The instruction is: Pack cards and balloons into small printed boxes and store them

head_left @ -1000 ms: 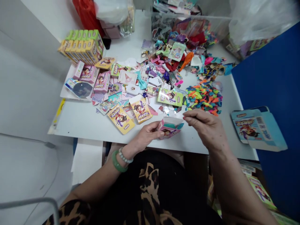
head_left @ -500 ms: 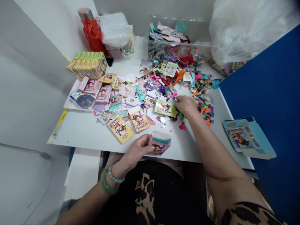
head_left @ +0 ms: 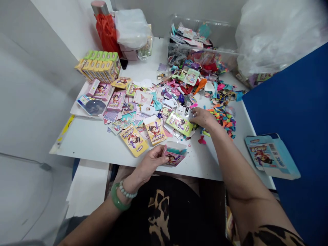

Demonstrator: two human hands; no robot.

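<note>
Near: left hand (head_left: pixel 150 164) grips pink box (head_left: pixel 174 160), thumb on printed front, grip narrow around its side. Box open at top, teal stuff inside, held at front edge of desk (head_left: pixel 102 140), about mid-width. Rest of contents hidden by box walls. Small pink bow (head_left: pixel 202 140) lies right of box, apart from it. Two yellow boxes (head_left: pixel 134 140) lie flat left of it, one with flap up.

Middle: right hand (head_left: pixel 203 118) is down at the pile, fingers bunched, narrow; fingertips by a clear shiny bit, can't tell if pinched. Green box (head_left: pixel 179 123) just beside fingertips, cards under and around it. Colourful small pieces (head_left: pixel 225 119) behind wrist, partly covered by hand. Blue box (head_left: pixel 273 155) at right edge of desk.

Far: stacked small boxes (head_left: pixel 98 68) back left, red umbrella (head_left: pixel 105 32) behind. Clear bin (head_left: pixel 202 30) at back, mixed trinkets in front. Plastic bag (head_left: pixel 269 37) back right, cut off by frame.
</note>
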